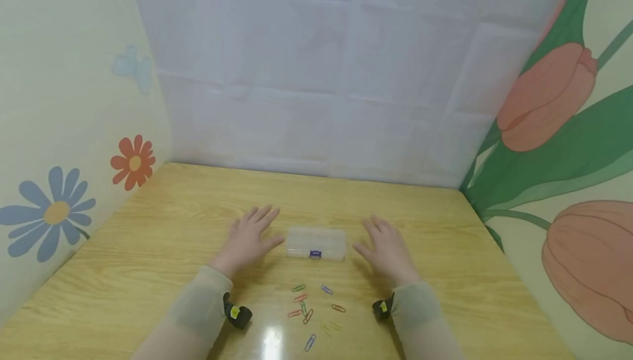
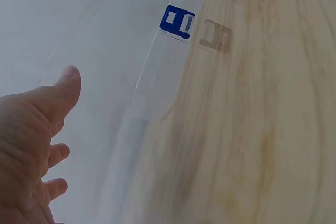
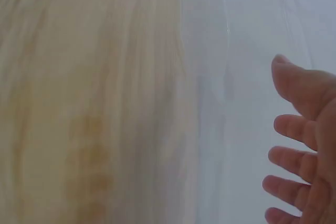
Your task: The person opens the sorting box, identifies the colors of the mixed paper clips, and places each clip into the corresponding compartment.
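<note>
A clear plastic box (image 1: 326, 244) with a dark blue latch (image 1: 315, 254) on its front lies on the wooden table, its lid down. My left hand (image 1: 249, 241) is at the box's left side, fingers spread and thumb tip close to the box's edge. On the other side, my right hand (image 1: 387, 248) is held with fingers extended, its thumb a little way from the box. Neither hand holds anything. In the left wrist view the latch (image 2: 177, 22) shows on the box's front wall, beyond the thumb. The right wrist view shows part of the box's clear wall (image 3: 205, 24).
Several coloured paper clips lie scattered nearer me, among them a green clip (image 1: 299, 288), a blue clip (image 1: 310, 342), a red clip (image 1: 338, 308) and a yellow clip (image 1: 336, 326). A white cloth (image 1: 316, 74) hangs behind the table (image 1: 198, 200); flower-patterned sheets flank it.
</note>
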The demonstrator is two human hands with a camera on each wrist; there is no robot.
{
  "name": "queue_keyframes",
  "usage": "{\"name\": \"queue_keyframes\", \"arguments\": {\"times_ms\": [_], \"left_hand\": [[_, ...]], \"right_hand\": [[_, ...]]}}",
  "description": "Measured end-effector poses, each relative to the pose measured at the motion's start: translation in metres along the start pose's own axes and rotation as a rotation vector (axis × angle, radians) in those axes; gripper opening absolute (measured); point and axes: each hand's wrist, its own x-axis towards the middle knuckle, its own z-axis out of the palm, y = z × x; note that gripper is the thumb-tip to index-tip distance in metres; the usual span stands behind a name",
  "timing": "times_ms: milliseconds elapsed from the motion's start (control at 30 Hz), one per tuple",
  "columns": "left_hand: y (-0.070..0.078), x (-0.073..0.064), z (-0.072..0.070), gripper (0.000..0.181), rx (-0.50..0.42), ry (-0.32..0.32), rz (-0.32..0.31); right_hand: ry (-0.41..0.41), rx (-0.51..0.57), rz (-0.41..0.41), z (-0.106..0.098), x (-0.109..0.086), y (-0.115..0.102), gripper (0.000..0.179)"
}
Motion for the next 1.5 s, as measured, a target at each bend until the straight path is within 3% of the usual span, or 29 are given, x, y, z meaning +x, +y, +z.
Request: {"name": "queue_keyframes", "arguments": {"times_ms": [267, 500, 800, 1067, 1333, 1500], "left_hand": [[0.000, 0.004, 0.004, 0.060, -0.156, 0.003, 0.015], [0.001, 0.007, 0.009, 0.053, -0.188, -0.011, 0.061], [0.007, 0.010, 0.016, 0.051, -0.252, -0.080, 0.114], [0.009, 0.014, 0.023, 0.056, -0.206, -0.107, 0.148], [0.009, 0.022, 0.028, 0.064, -0.084, -0.151, 0.222], [0.010, 0.027, 0.030, 0.069, -0.042, -0.199, 0.231]], "right_hand": [[0.038, 0.031, -0.033, 0.004, 0.003, -0.002, 0.057], [0.014, 0.045, -0.093, 0.007, 0.006, -0.006, 0.053], [-0.055, 0.133, -0.159, 0.012, 0.010, -0.021, 0.047], [-0.117, 0.173, -0.218, 0.013, 0.015, -0.035, 0.047], [-0.196, 0.135, -0.301, 0.016, 0.020, -0.041, 0.045], [-0.243, 0.088, -0.337, 0.017, 0.023, -0.044, 0.044]]}}
